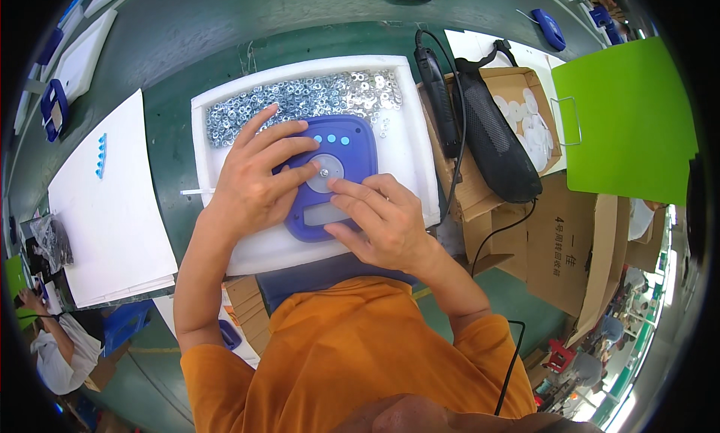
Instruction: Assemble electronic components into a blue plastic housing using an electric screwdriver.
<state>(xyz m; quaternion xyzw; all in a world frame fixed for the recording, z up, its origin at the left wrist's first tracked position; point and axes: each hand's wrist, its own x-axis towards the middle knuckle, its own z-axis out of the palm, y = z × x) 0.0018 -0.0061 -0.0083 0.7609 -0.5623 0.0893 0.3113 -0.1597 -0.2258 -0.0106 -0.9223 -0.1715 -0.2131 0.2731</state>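
Note:
A blue plastic housing [352, 144] with three light-blue dots and a round silver disc [324, 172] at its centre lies on a white foam tray [415, 152]. My left hand [255, 178] lies flat over the housing's left side, fingers spread, fingertips reaching the disc. My right hand [379, 219] rests on the housing's lower right, its fingertips touching the disc's lower edge. A heap of small silver washers [300, 99] fills the tray's far side, just beyond my left fingers.
A black electric screwdriver [437, 95] and a black mesh pouch [495, 140] lie right of the tray. An open cardboard box holds white discs [529, 125]. A green sheet [626, 122] stands far right, white foam boards [112, 208] left. Another person [52, 350] sits lower left.

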